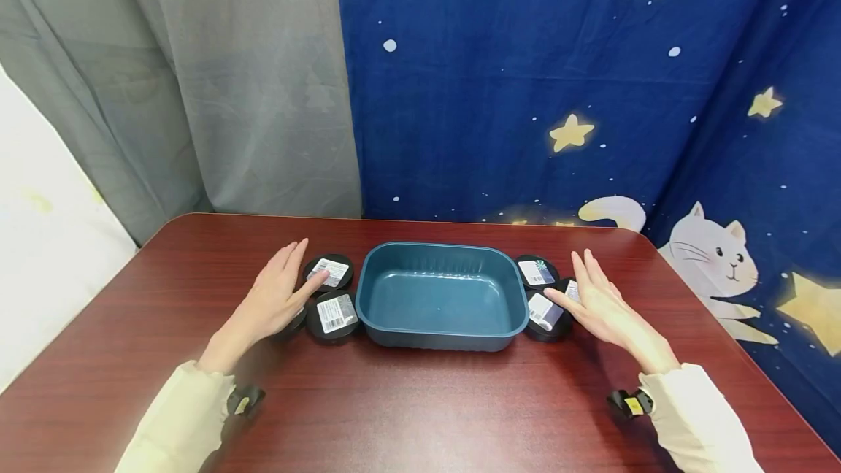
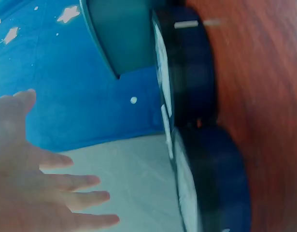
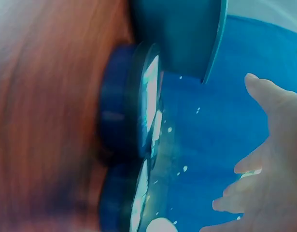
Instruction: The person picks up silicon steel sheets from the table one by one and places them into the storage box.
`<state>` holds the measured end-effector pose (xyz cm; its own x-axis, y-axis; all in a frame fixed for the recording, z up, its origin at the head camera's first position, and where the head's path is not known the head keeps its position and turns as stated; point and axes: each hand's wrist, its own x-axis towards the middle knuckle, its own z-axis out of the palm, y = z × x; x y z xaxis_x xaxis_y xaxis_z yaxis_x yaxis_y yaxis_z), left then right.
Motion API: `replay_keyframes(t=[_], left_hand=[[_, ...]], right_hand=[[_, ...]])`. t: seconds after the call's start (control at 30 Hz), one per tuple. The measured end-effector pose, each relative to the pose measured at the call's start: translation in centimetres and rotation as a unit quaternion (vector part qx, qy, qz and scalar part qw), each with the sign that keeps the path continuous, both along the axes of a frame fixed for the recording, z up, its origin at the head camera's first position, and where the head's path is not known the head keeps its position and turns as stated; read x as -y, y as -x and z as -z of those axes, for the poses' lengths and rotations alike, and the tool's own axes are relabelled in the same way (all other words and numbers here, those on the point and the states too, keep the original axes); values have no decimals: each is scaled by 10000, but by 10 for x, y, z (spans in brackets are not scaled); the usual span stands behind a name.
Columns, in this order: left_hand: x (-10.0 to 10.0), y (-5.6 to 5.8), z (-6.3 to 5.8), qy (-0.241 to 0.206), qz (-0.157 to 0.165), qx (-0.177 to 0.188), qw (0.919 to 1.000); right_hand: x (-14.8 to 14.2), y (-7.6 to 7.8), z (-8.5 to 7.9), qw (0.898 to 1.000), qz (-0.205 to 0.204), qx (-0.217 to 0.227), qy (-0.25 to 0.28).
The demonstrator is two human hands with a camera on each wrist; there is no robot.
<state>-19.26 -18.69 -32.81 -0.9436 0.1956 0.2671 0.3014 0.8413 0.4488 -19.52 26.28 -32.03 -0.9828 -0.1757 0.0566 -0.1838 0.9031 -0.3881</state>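
Observation:
A teal rectangular basin point(image 1: 439, 340) stands on the table between both hands. Left of it sit several round black containers point(image 1: 334, 314) with white labels on top. My left hand point(image 1: 268, 298) is held over that group, fingers straight, partly covering one container. On the basin's right is another group of round black containers point(image 1: 545, 314), also labelled. My right hand point(image 1: 607, 309) hovers by them with straight fingers and thumb spread, hiding part of one. In the wrist views, both the left hand point(image 2: 47, 179) and right hand point(image 3: 269, 169) are apart from the containers and hold nothing.
The dark red wooden table point(image 1: 420, 407) has its far edge close behind the basin. A grey curtain point(image 1: 263, 93) and a blue curtain point(image 1: 473, 108) with stars and a cat hang behind it. Dark devices point(image 1: 244, 401) are worn at the wrists.

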Motion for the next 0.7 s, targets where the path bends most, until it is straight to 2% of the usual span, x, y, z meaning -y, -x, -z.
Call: replay_keyframes(t=[0.27, 0.53, 0.7], left_hand=[[-12, 6, 11, -516, 62, 104, 9986], [-27, 13, 18, -840, 369, -230, 9955], [-38, 17, 19, -877, 400, -51, 9953]], right_hand=[[-21, -3, 12, 9998, -185, 14, 2], [-37, -1, 23, 9985, -359, -176, -365], [-45, 2, 28, 9973, -380, -190, -595]])
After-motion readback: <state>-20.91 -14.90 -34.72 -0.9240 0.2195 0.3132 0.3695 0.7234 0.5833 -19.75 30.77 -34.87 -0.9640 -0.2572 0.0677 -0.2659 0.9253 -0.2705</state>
